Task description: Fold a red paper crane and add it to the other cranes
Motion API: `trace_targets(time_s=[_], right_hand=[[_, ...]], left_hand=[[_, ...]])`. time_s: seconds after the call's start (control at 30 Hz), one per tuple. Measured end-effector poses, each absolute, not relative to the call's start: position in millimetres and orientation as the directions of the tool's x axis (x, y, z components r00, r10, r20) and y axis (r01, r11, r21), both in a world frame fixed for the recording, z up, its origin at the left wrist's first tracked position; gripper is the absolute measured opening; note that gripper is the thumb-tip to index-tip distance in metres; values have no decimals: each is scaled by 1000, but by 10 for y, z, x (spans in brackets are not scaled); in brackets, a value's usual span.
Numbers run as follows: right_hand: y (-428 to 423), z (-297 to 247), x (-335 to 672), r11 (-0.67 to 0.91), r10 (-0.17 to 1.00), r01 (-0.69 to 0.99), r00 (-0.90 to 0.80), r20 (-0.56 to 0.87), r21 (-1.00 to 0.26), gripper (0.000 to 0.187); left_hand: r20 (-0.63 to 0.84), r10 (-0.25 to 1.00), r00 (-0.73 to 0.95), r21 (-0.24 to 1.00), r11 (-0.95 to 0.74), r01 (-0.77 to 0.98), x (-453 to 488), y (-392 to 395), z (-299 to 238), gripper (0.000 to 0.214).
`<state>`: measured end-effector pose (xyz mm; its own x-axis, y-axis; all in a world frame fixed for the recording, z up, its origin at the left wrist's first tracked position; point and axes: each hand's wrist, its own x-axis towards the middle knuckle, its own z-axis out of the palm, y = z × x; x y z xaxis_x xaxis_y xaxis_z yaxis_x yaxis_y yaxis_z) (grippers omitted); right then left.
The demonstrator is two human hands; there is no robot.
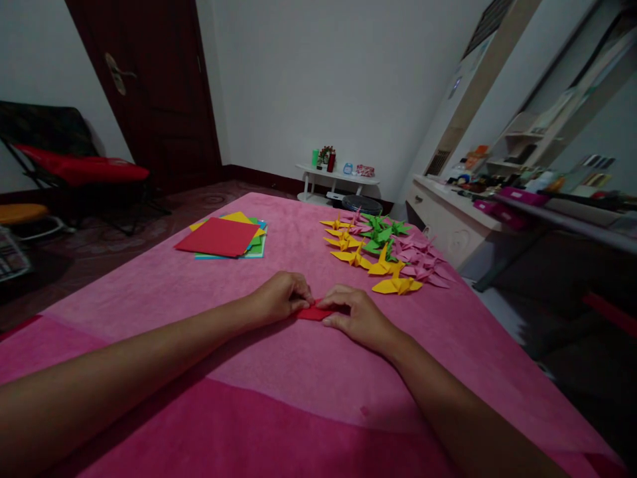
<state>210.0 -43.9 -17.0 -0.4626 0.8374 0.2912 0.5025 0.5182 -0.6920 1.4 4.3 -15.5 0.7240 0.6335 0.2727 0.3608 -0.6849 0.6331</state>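
A small folded piece of red paper (313, 312) lies on the pink cloth (209, 292) in front of me. My left hand (281, 297) pinches its left end with curled fingers. My right hand (355, 315) presses on its right end, fingers bent down over it, and much of the paper is hidden under both hands. Beyond my right hand sits a group of finished paper cranes: yellow ones (395, 285), green ones (381, 234) and pink ones (423, 265).
A stack of flat coloured paper sheets (221, 237), red on top, lies to the far left on the cloth. Past the cloth are a dark door (149, 86), a folding chair with a red cushion (79, 169), a small white shelf (336, 176) and a cluttered desk (497, 199) at the right.
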Motion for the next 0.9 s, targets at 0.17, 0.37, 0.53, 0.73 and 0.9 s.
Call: trace_targets(time_s=[0.17, 0.37, 0.53, 0.73, 0.9], right_hand=[[-450, -190, 2084, 483, 858, 483, -427, 286, -731, 20], [-465, -190, 2073, 468, 866, 469, -412, 283, -749, 14], [-463, -174, 2059, 455, 871, 471, -413, 266, -756, 12], [-435, -188, 2020, 402, 897, 475, -378, 231, -783, 14], [-423, -169, 1992, 342, 931, 513, -301, 208, -787, 13]], left_hand=[[370, 562, 740, 394, -816, 423, -31, -231, -96, 30], [338, 598, 726, 384, -792, 474, -12, -377, -50, 22], [334, 654, 678, 420, -748, 515, 1, -398, -82, 24], [343, 710, 615, 523, -688, 502, 10, -364, -151, 24], [260, 788, 558, 682, -559, 471, 12, -306, -211, 21]])
